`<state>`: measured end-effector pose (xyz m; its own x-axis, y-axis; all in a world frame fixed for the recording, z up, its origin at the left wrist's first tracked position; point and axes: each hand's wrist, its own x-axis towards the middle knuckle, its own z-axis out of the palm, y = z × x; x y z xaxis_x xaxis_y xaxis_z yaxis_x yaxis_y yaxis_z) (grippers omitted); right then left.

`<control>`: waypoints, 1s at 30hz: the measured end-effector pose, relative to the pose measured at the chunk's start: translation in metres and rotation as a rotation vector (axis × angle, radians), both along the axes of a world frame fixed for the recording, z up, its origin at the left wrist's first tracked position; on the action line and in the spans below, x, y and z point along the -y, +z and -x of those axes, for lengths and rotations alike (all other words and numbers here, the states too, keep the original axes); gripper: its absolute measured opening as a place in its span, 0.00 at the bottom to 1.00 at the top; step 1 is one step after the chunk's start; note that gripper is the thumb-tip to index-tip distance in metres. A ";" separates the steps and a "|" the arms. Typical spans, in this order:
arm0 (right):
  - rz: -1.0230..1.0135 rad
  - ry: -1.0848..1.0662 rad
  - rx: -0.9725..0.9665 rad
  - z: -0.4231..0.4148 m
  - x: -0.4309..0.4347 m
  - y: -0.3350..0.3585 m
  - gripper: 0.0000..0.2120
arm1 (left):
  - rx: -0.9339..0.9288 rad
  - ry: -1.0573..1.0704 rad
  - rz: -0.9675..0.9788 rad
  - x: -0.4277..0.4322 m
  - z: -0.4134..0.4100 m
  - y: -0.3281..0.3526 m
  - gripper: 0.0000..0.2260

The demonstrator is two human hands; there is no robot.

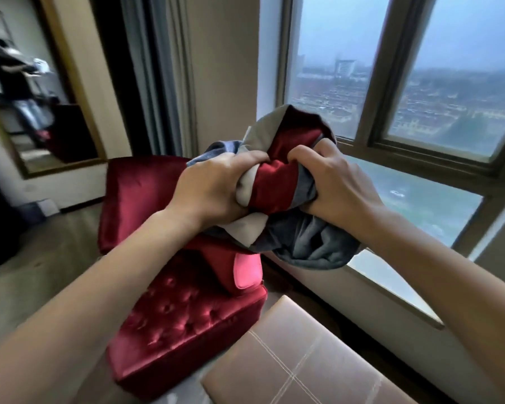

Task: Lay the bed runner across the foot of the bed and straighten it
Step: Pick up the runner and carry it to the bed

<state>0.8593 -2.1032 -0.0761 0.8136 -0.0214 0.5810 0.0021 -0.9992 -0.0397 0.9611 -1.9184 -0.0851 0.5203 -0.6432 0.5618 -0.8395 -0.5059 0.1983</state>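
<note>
Bed runner (277,182) bunched in air at centre, above red tufted armchair (169,310); red, beige, grey-blue panels seen, folds hanging at 5 o'clock. Gripped tightly by left hand (213,191) at 9 o'clock, right hand (338,185) at 3 o'clock. Window (391,83) at 1 o'clock.

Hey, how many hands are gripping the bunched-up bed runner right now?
2. The left hand grips the bed runner on its left side; the right hand grips its right side, both raised above the red chair.
</note>
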 end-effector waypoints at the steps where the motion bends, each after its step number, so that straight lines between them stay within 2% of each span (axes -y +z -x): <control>1: -0.002 0.035 0.008 -0.008 -0.012 0.003 0.26 | 0.008 0.038 -0.003 -0.016 -0.001 0.004 0.32; 13: -0.035 0.494 0.085 -0.078 -0.205 0.032 0.27 | 0.077 0.510 -0.032 -0.229 0.027 0.044 0.28; 18: -0.032 0.662 0.091 -0.086 -0.283 0.041 0.27 | 0.075 0.671 -0.013 -0.303 0.054 0.050 0.29; 21: -0.012 0.753 0.088 -0.087 -0.334 0.046 0.27 | -0.013 0.783 -0.007 -0.347 0.065 0.054 0.26; 26: -0.031 0.889 0.112 -0.083 -0.423 0.053 0.27 | 0.030 0.900 -0.089 -0.434 0.100 0.062 0.30; 30: -0.028 0.981 0.110 -0.074 -0.499 0.060 0.28 | 0.027 0.997 -0.068 -0.496 0.122 0.070 0.28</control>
